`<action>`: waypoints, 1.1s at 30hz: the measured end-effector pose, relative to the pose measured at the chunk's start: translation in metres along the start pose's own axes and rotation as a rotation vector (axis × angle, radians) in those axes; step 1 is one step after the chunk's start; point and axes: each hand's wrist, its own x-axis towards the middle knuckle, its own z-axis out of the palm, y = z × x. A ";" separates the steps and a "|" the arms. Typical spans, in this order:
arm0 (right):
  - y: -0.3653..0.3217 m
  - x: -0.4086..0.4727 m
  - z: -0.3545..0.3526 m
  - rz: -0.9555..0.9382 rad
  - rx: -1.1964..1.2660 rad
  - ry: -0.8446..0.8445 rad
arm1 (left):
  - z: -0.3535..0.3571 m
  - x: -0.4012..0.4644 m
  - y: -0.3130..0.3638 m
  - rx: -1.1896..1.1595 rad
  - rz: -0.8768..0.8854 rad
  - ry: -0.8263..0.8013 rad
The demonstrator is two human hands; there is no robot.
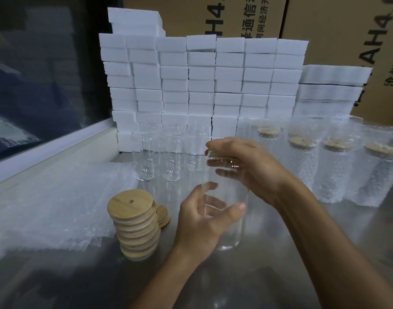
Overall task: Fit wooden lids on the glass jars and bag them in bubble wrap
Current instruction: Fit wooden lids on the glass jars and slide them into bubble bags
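Head view: right hand (242,166) pressing wooden lid (213,153) onto mouth of glass jar (229,210), fingers curled over lid rim. Left hand (204,219) wrapping round jar body, steadying it on surface (269,275).

Progress, judging: four bagged jars (338,166) standing right, lidded, in bubble wrap. Three bare jars (168,157) waiting behind. Lid stack (135,226) and bubble-wrap bags (57,197) lying left. Roughly midway.

Hard to make out: lid seating hiding under palm; jar outlines faint; jars against foam blocks (202,85) uncertain in number.
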 end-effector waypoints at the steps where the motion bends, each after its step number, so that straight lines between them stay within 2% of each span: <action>1: 0.000 0.000 0.003 -0.015 -0.086 0.039 | 0.002 0.000 -0.003 0.097 0.057 0.100; 3: 0.000 0.000 0.010 -0.033 -0.240 0.116 | 0.002 0.001 -0.007 0.228 0.121 0.219; 5: 0.001 0.001 0.016 -0.051 -0.340 0.141 | 0.000 0.004 -0.010 0.299 0.146 0.270; 9: 0.004 0.003 0.023 -0.090 -0.603 0.153 | 0.000 0.008 -0.015 0.348 0.124 0.257; 12: 0.010 0.005 0.022 -0.088 -0.579 0.182 | 0.000 0.006 -0.018 0.360 0.156 0.236; 19: 0.030 0.008 0.013 -0.128 -0.562 0.261 | 0.004 -0.003 0.001 0.395 0.501 0.273; 24: 0.037 0.011 0.008 -0.133 -0.521 0.246 | -0.003 0.000 0.036 0.486 0.733 0.409; 27: 0.039 0.011 0.007 -0.125 -0.490 0.243 | -0.019 0.015 0.073 0.448 0.733 0.443; 30: 0.038 0.011 0.007 -0.106 -0.493 0.240 | -0.051 0.039 0.104 0.408 0.709 0.582; 33: 0.038 0.010 0.007 -0.103 -0.480 0.234 | -0.099 0.061 0.113 0.485 0.521 0.701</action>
